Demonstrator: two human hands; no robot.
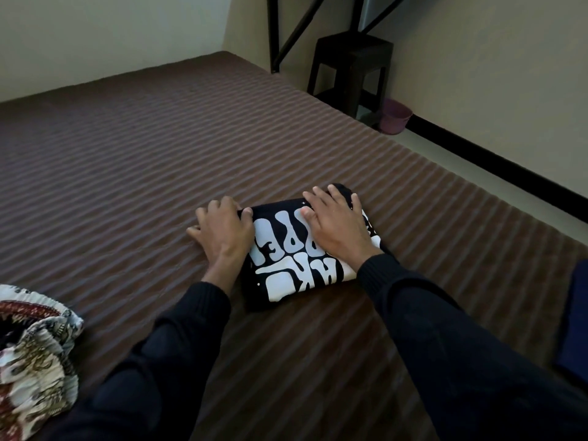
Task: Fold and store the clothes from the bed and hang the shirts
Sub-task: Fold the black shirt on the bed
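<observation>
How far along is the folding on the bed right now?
Done: the black printed T-shirt is already a compact folded rectangle on the striped bed. In hand: the right hand presses flat on it; the left hand holds its left edge. Left: storing it, plus the crumpled patterned cloth at the left; no hung shirts in view.

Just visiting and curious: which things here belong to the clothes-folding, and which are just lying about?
Part of the job:
folded black printed T-shirt
left hand
right hand
patterned batik cloth
striped bed

Lying about:
dark stool
purple pot
</observation>
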